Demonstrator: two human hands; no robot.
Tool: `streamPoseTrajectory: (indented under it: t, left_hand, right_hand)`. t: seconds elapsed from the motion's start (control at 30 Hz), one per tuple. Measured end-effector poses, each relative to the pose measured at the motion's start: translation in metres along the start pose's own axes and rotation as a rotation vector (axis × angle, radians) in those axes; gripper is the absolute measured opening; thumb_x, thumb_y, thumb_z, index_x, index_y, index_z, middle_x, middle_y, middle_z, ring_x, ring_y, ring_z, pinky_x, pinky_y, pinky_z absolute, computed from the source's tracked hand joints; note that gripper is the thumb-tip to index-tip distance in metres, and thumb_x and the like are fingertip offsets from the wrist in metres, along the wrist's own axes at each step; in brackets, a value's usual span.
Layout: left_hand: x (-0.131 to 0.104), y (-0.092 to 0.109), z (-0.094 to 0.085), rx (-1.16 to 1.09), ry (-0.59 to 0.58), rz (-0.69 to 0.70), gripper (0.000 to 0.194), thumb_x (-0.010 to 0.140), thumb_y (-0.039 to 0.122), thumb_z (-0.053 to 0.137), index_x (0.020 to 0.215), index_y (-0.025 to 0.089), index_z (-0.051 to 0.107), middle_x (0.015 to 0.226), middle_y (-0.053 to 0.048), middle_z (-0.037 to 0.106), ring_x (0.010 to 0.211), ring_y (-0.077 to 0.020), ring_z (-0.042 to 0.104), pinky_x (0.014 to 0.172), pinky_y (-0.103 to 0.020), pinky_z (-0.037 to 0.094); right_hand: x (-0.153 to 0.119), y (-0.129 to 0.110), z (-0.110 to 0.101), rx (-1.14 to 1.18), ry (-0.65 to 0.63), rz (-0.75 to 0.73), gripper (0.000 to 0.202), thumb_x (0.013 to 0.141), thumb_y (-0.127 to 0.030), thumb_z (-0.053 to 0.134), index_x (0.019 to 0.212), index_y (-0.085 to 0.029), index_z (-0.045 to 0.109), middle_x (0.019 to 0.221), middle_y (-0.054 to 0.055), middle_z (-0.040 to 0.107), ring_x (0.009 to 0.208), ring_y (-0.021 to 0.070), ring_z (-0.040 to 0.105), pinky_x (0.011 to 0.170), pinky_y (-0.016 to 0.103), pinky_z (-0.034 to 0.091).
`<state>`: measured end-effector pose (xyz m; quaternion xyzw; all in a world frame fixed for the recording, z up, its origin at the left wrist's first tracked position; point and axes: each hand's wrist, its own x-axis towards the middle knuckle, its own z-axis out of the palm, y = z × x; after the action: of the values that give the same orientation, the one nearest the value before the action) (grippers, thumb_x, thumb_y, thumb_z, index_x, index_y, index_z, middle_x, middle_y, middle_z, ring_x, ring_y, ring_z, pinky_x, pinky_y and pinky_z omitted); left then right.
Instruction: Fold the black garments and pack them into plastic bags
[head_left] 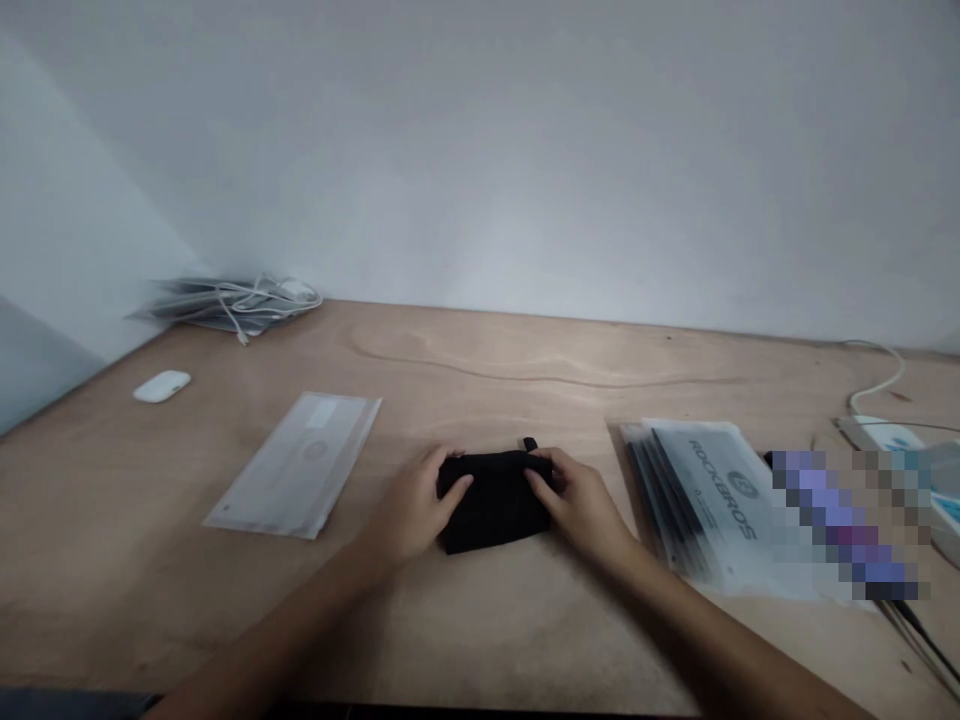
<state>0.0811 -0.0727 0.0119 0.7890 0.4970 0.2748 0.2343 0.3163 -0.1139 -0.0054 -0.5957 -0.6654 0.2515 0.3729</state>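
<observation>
A folded black cloth item, perhaps a pouch, is held between both hands over the middle of the wooden table. My left hand grips its left edge, thumb on the near face and fingers behind. On the opposite side my right hand pinches the upper right corner in the same way. A small black tab sticks up from the top edge near my right fingers. To the left lies a flat translucent plastic bag. A stack of bags printed ROCKBROS lies to the right.
A white earbud case sits on the left of the table. Behind it, grey bags lie under a coiled white cable. At right are a blurred-out object, a white power strip and cords. A wall rises behind.
</observation>
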Motion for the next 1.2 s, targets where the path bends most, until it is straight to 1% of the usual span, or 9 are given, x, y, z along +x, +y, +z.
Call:
streamPoseTrajectory:
  t: [0.13, 0.23, 0.3, 0.53, 0.63, 0.77, 0.9, 1.03, 1.2]
  left_hand:
    - [-0.002, -0.001, 0.006, 0.222, 0.083, 0.292, 0.035, 0.101, 0.027, 0.049, 0.132, 0.016, 0.059, 0.135, -0.016, 0.060, 0.127, -0.0313, 0.055, 0.106, -0.050, 0.046]
    - [-0.012, -0.001, 0.007, 0.353, -0.122, 0.496, 0.044, 0.104, 0.035, 0.046, 0.145, 0.018, 0.051, 0.153, -0.012, 0.049, 0.142, -0.0313, 0.042, 0.114, -0.050, 0.037]
    - [-0.016, -0.004, 0.007, 0.431, -0.217, 0.505, 0.048, 0.103, 0.036, 0.046, 0.148, 0.019, 0.046, 0.159, -0.009, 0.043, 0.148, -0.0304, 0.034, 0.118, -0.050, 0.030]
    - [-0.008, -0.025, 0.002, 0.331, -0.157, 0.509, 0.046, 0.103, 0.022, 0.040, 0.148, 0.019, 0.045, 0.159, -0.011, 0.042, 0.149, -0.0262, 0.035, 0.119, -0.049, 0.033]
    - [0.001, -0.041, -0.012, 0.285, 0.016, 0.387, 0.035, 0.102, 0.022, 0.041, 0.131, 0.018, 0.060, 0.141, -0.014, 0.058, 0.133, -0.0266, 0.053, 0.110, -0.046, 0.045]
    - [0.009, -0.059, -0.037, 0.494, 0.249, -0.034, 0.028, 0.095, 0.025, 0.050, 0.116, 0.017, 0.068, 0.112, -0.014, 0.061, 0.109, -0.0289, 0.062, 0.099, -0.044, 0.051]
    - [0.008, -0.062, -0.049, 0.746, 0.161, -0.474, 0.048, 0.096, 0.039, 0.054, 0.134, 0.010, 0.059, 0.113, -0.022, 0.059, 0.108, -0.0395, 0.061, 0.090, -0.051, 0.051]
    - [0.007, -0.058, -0.049, 0.703, 0.044, -0.505, 0.041, 0.101, 0.030, 0.039, 0.129, 0.013, 0.062, 0.113, -0.020, 0.065, 0.098, -0.0350, 0.068, 0.079, -0.043, 0.053]
    - [0.011, -0.060, -0.057, 0.633, 0.022, -0.467, 0.038, 0.097, 0.021, 0.037, 0.118, 0.014, 0.067, 0.109, -0.018, 0.072, 0.094, -0.0339, 0.070, 0.076, -0.042, 0.052]
  right_hand:
    - [0.006, 0.004, 0.004, -0.188, 0.137, -0.078, 0.034, 0.095, -0.036, 0.059, 0.123, -0.018, 0.065, 0.114, 0.017, 0.071, 0.102, 0.0324, 0.069, 0.091, 0.054, 0.055]
    - [-0.002, 0.004, 0.000, -0.393, 0.028, -0.441, 0.032, 0.099, -0.031, 0.055, 0.127, -0.020, 0.066, 0.139, 0.015, 0.061, 0.131, 0.0314, 0.055, 0.110, 0.055, 0.043]
    - [-0.007, 0.006, -0.001, -0.498, -0.105, -0.572, 0.035, 0.100, -0.029, 0.052, 0.131, -0.019, 0.063, 0.149, 0.013, 0.054, 0.142, 0.0291, 0.045, 0.116, 0.055, 0.037]
    - [-0.013, 0.004, 0.007, -0.653, -0.117, -0.446, 0.044, 0.101, -0.042, 0.050, 0.136, -0.017, 0.062, 0.148, 0.015, 0.054, 0.138, 0.0309, 0.049, 0.120, 0.061, 0.027]
    - [-0.016, -0.006, 0.010, -0.706, -0.039, -0.391, 0.055, 0.097, -0.053, 0.055, 0.130, -0.011, 0.067, 0.130, 0.020, 0.066, 0.123, 0.0355, 0.059, 0.119, 0.062, 0.030]
    - [-0.020, -0.017, 0.011, -0.671, -0.027, -0.363, 0.060, 0.094, -0.059, 0.057, 0.114, -0.005, 0.073, 0.095, 0.017, 0.070, 0.097, 0.0321, 0.068, 0.117, 0.059, 0.036]
    - [-0.016, -0.022, 0.013, -0.633, 0.005, -0.371, 0.058, 0.091, -0.056, 0.063, 0.121, -0.007, 0.070, 0.110, 0.021, 0.068, 0.111, 0.0358, 0.064, 0.115, 0.063, 0.036]
    - [-0.008, -0.021, 0.024, -0.595, -0.069, -0.363, 0.076, 0.089, -0.053, 0.067, 0.150, -0.012, 0.047, 0.159, 0.023, 0.037, 0.147, 0.0426, 0.031, 0.116, 0.063, 0.034]
    - [-0.001, -0.008, 0.035, -0.613, -0.179, -0.353, 0.064, 0.097, -0.048, 0.059, 0.151, -0.016, 0.046, 0.161, 0.019, 0.035, 0.151, 0.0386, 0.025, 0.119, 0.059, 0.031]
